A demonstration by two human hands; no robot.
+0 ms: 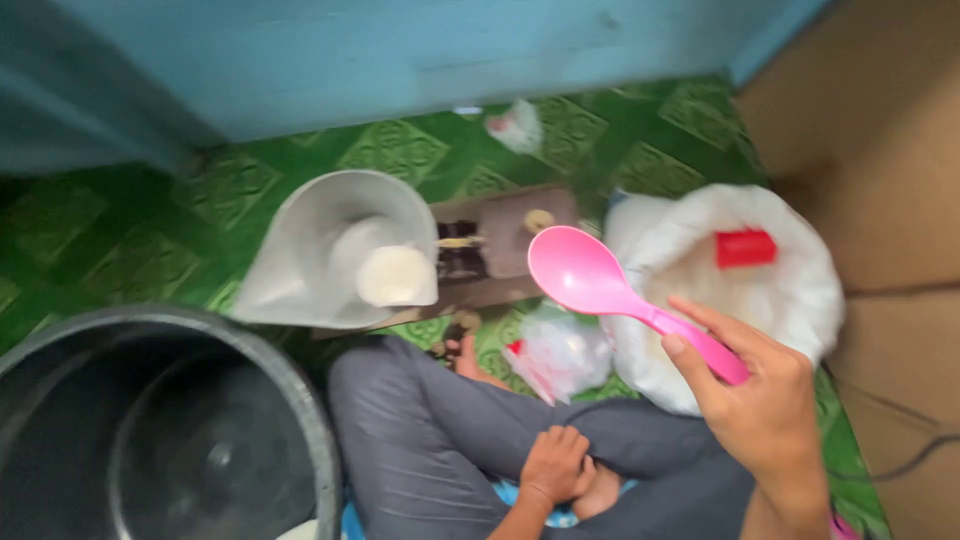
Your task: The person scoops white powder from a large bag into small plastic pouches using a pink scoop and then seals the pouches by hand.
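The pink spoon [600, 285] rides in the right hand [765, 405], fingers clamped on its handle, bowl raised beside the open white sack [790, 290] holding a red cup [745, 248]. Further left sits a grey scoop [320, 260]. The left hand [553, 465] rests curled on the lap, holding nothing.

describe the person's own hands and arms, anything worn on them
Both are bare: the right hand and the left hand show no gloves, and no rings or watch can be made out in this blurred view. The forearms that show are uncovered too, with no sleeve reaching the wrists. The fingernails look short and unpainted. The upper arms lie outside the picture.
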